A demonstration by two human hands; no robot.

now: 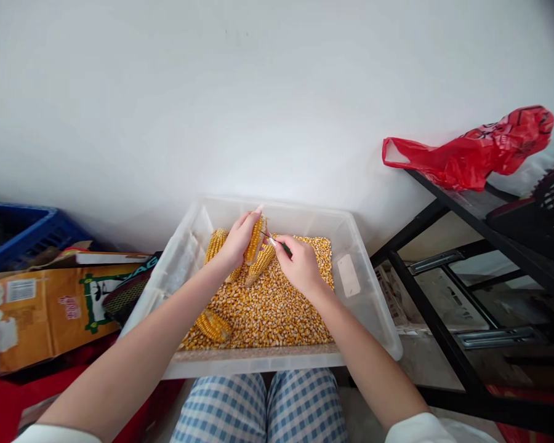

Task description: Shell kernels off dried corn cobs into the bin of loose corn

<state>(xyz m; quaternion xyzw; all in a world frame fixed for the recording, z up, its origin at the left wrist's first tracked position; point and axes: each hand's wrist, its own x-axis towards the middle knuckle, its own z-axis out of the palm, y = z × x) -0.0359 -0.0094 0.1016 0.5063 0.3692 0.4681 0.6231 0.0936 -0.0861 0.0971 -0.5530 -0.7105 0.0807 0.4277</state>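
Note:
My left hand (240, 241) is closed around an ear of corn (255, 240), held tilted above the bin. In my right hand (300, 261) is a thin metal tool with a green handle (287, 250), whose exact kind I cannot make out. Its thin tip meets the right side of the ear. Below both hands, loose corn kernels (277, 307) cover the bottom of a translucent plastic bin (373, 307). Another ear (260, 264) lies under the held one, one more (216, 243) is partly behind my left hand, and another (213, 326) rests at the near left.
A white wall (277, 111) rises behind the bin. To the left are a blue crate (41, 237) and an orange-brown cardboard package (50, 307). On the right stands a black metal frame (429, 320), with a red plastic bag (480, 151) on top.

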